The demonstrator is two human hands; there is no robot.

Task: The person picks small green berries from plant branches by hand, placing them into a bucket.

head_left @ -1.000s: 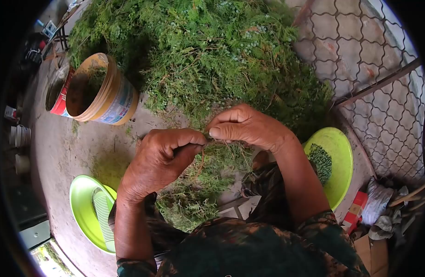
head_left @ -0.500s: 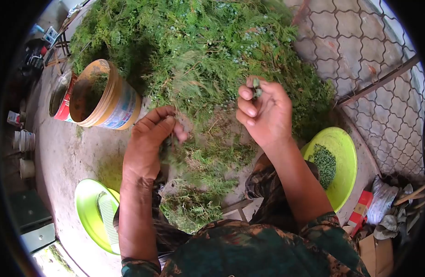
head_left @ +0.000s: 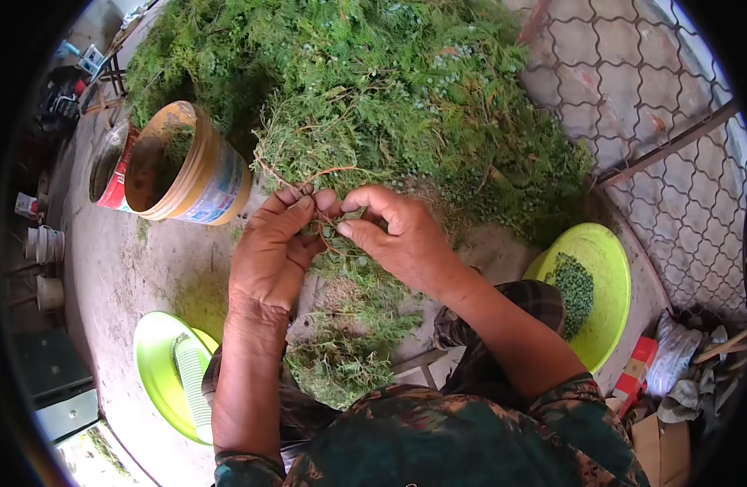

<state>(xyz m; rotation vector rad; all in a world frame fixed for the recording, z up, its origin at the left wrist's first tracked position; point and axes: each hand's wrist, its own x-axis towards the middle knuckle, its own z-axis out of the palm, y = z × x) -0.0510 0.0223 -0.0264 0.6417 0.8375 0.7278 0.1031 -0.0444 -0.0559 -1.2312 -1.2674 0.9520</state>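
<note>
A thin brown twig with green sprigs (head_left: pixel 333 170) is pinched in my left hand (head_left: pixel 276 243), in front of the big heap of green branches (head_left: pixel 390 89). My right hand (head_left: pixel 402 239) is beside it, thumb and forefinger closed at the lower part of the twig; whatever is between those fingertips is too small to make out. Below the hands lies a smaller pile of green sprigs (head_left: pixel 341 357). To the right, a yellow-green basin (head_left: pixel 609 300) holds many small green berries (head_left: pixel 572 292).
A yellow bucket (head_left: pixel 227 183) and a red bucket (head_left: pixel 114 188) stand at the left. A green basin (head_left: pixel 153 365) with a ridged piece (head_left: pixel 195 390) is at lower left. Metal mesh (head_left: pixel 633 89) leans at the right, above a red box (head_left: pixel 636 369) and bags.
My right hand has moved left and down to meet my left hand at the twig. The green berries seen in its fingers earlier no longer show.
</note>
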